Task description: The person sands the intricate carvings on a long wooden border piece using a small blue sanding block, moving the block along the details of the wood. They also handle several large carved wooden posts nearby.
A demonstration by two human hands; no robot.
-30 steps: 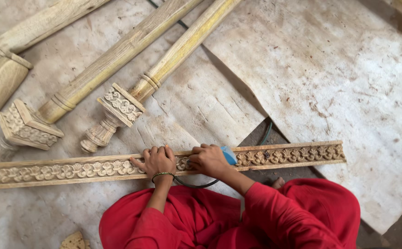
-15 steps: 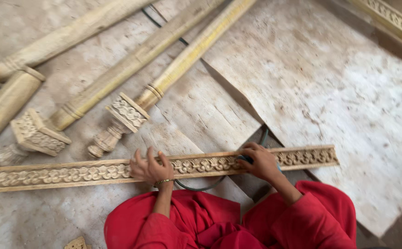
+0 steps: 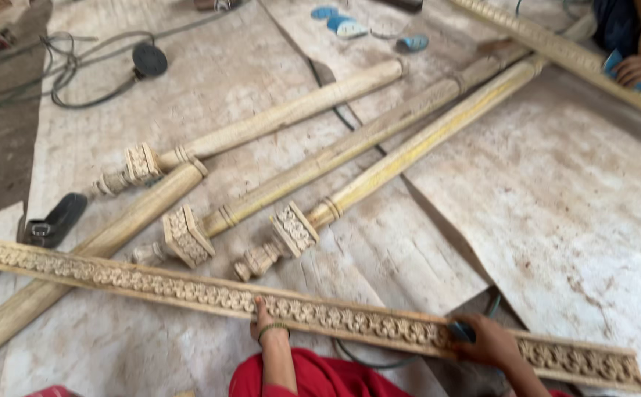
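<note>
Now the person sits on the floor with a long carved wooden strip lying across in front of the red-clothed knees. The left hand presses flat and open on the strip near its middle. The right hand is closed around a small blue piece, probably sanding paper, held against the carving. I think the strip could slide or turn if the left hand lifts, because nothing else fixes it. A dark cable runs just under the strip and could catch it. Three carved posts lie near, apart from the strip. I see no containers; only blue discs lie far off.
</note>
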